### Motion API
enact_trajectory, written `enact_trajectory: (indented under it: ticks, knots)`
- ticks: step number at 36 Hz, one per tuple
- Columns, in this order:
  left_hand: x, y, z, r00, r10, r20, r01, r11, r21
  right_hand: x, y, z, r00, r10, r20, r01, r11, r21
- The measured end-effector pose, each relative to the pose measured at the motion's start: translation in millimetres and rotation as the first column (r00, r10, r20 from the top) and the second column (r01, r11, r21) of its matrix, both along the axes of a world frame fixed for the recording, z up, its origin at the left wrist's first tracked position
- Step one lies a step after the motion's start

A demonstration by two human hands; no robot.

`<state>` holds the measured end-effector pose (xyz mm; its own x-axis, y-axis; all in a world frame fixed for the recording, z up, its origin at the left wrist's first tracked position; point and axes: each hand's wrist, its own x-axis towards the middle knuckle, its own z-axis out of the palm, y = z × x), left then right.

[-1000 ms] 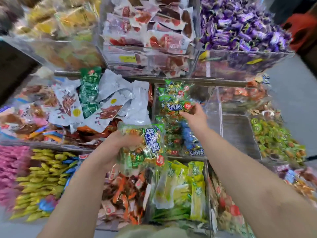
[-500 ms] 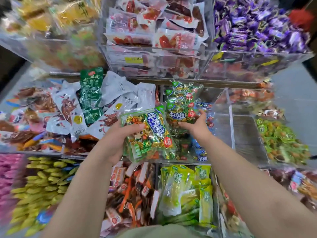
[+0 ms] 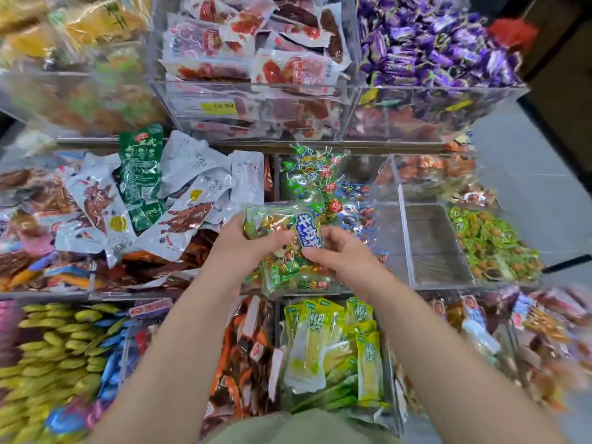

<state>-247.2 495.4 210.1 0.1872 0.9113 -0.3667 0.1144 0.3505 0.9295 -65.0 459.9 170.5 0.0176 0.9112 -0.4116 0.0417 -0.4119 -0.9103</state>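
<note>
A clear green bag of wrapped candies with a blue label (image 3: 282, 229) is held at the centre of the view, over a clear bin. My left hand (image 3: 237, 248) grips its left side, thumb across the front. My right hand (image 3: 339, 251) holds its right side, fingers curled over the label. More bags of the same green candy (image 3: 317, 174) stand in the bin behind, beside blue ones (image 3: 355, 200).
Clear acrylic bins of snacks fill the display: white and green pouches (image 3: 179, 193) at left, yellow-green packs (image 3: 333, 347) in front, purple candies (image 3: 432, 36) at back right, red meat packs (image 3: 256, 49) at the back. One bin (image 3: 432, 248) at right holds nothing.
My right hand let go of the bag standing in the bin and came back onto the bag in my left hand. The left hand carried that bag forward and right.
</note>
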Motion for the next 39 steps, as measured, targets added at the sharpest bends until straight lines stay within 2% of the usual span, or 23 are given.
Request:
enact_trajectory:
  ticks: [3, 6, 9, 12, 15, 16, 19, 22, 24, 27, 29, 31, 33, 39]
  knots:
    - [-1.0, -3.4, 0.8, 0.996, 0.085, 0.007, -0.085, 0.996, 0.026, 10.5, -4.8, -2.6, 0.999, -0.036, 0.020, 0.036, 0.999, -0.015]
    - [-14.5, 0.5, -4.9, 0.980, 0.197, -0.016, -0.197, 0.980, 0.007, 32.0, -2.3, -1.7, 0.984, -0.162, 0.072, 0.159, 0.986, 0.056]
    - [-29.2, 5.5, -7.9, 0.964, 0.265, 0.030, -0.265, 0.964, -0.006, 55.1, 8.5, 7.1, 0.927, -0.263, 0.267, 0.214, 0.956, 0.200]
    - [-39.0, 7.9, -8.2, 0.958, 0.285, 0.042, -0.285, 0.958, 0.000, 60.0, 29.4, 16.2, 0.751, -0.158, 0.641, 0.003, 0.972, 0.235]
    - [-43.8, 9.2, -8.7, 0.953, 0.297, 0.062, -0.296, 0.955, -0.017, 41.4, 54.9, 13.7, 0.462, 0.019, 0.887, -0.306, 0.942, 0.140]
    - [-44.7, 9.8, -8.7, 0.953, 0.297, 0.056, -0.297, 0.955, -0.018, 33.2, 62.1, 10.4, 0.390, 0.030, 0.920, -0.358, 0.926, 0.122]
    - [-46.1, 11.5, -9.2, 0.955, 0.295, 0.040, -0.295, 0.955, -0.016, 16.7, 76.4, -7.4, 0.274, -0.031, 0.961, -0.406, 0.902, 0.145]
    - [-48.3, 13.0, -10.9, 0.959, 0.281, 0.046, -0.280, 0.960, -0.025, 16.5, 75.2, -29.3, 0.219, -0.146, 0.965, -0.408, 0.885, 0.226]
    - [-49.9, 14.0, -13.2, 0.962, 0.270, 0.046, -0.269, 0.963, -0.032, 20.0, 68.9, -41.7, 0.294, -0.216, 0.931, -0.322, 0.895, 0.309]
    - [-51.4, 15.3, -17.6, 0.959, 0.281, 0.029, -0.280, 0.959, -0.036, 23.5, 59.2, -52.1, 0.515, -0.318, 0.796, 0.003, 0.929, 0.369]
    - [-51.8, 15.8, -20.2, 0.958, 0.287, 0.010, -0.286, 0.957, -0.038, 25.9, 53.7, -57.8, 0.686, -0.326, 0.650, 0.171, 0.941, 0.291]
    - [-50.9, 17.4, -22.5, 0.955, 0.295, -0.005, -0.295, 0.954, -0.048, 29.4, 48.0, -63.9, 0.822, -0.281, 0.495, 0.218, 0.959, 0.182]
    - [-49.7, 20.3, -24.3, 0.948, 0.318, 0.021, -0.315, 0.946, -0.081, 31.6, 43.8, -68.4, 0.887, -0.228, 0.402, 0.203, 0.974, 0.105]
    - [-49.4, 26.1, -23.8, 0.944, 0.322, 0.079, -0.311, 0.943, -0.121, 26.8, 68.5, -63.9, 0.919, -0.165, 0.358, 0.158, 0.986, 0.048]
